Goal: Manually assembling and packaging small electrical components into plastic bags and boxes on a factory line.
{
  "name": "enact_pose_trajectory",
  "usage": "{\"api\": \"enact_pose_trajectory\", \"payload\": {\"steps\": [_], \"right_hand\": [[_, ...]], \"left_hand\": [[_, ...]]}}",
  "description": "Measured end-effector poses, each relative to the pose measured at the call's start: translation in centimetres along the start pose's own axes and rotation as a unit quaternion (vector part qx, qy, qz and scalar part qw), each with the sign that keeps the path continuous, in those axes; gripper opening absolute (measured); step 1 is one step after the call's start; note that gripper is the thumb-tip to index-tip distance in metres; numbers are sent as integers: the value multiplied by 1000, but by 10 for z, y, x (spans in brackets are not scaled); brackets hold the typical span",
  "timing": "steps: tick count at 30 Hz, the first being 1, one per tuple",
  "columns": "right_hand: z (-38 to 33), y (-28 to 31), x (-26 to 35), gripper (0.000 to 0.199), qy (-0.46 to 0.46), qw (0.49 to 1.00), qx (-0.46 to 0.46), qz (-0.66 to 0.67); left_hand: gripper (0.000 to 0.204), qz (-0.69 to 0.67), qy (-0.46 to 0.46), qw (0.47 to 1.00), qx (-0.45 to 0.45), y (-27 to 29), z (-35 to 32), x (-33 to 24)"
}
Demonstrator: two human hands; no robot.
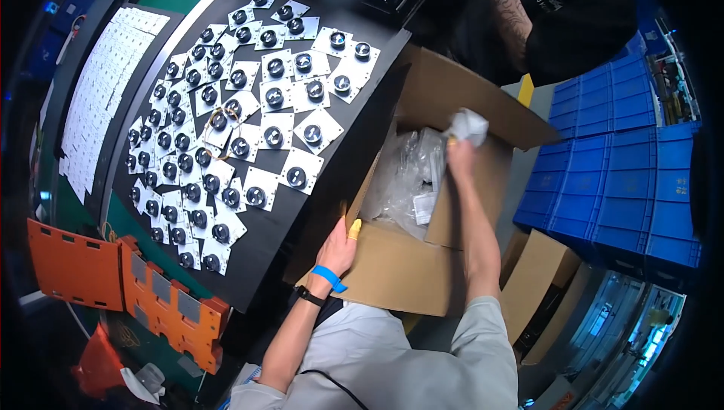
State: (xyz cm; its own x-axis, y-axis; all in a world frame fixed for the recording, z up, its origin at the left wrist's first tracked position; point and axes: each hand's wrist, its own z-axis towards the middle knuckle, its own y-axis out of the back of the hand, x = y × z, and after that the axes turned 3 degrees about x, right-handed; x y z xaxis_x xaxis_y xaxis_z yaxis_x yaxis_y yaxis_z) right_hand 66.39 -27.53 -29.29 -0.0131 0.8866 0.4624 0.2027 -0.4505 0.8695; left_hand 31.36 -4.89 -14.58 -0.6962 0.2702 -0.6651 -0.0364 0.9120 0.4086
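We saw the left hand [339, 248] resting on the near left edge of an open cardboard box [400, 267], its grip closed around that rim, a yellow cot on the raised fingertip and a blue band and a dark watch at the wrist. The right hand [458, 152] was up over the far side of the box, its grip clenched on a crumpled wad of white plastic wrap [467, 125], held above the opening near the back flap. Inside the box lay clear plastic bags [407, 176], bunched against the left wall. The box stood just beside the right edge of a black surface [354, 139], touching it as far as we could tell. On that surface were spread many small white square plates, each with a round black part [273, 136] in its middle, laid in loose rows. Further left lay a sheet of small white pieces [105, 78], and near the lower left an orange plastic panel [136, 289]. To the right stood stacked blue crates [618, 176], and another person's arm [505, 3] showed at the top.
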Motion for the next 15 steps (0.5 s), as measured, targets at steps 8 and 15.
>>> {"api": "enact_pose_trajectory", "payload": {"steps": [8,15], "right_hand": [[-93,-131,131,37,-19,707,665,-241],[-34,-224,1,29,-102,505,671,-533]], "left_hand": [[50,-3,-28,994,-104,4,-7,40],[60,-28,29,998,37,6,7,0]]}}
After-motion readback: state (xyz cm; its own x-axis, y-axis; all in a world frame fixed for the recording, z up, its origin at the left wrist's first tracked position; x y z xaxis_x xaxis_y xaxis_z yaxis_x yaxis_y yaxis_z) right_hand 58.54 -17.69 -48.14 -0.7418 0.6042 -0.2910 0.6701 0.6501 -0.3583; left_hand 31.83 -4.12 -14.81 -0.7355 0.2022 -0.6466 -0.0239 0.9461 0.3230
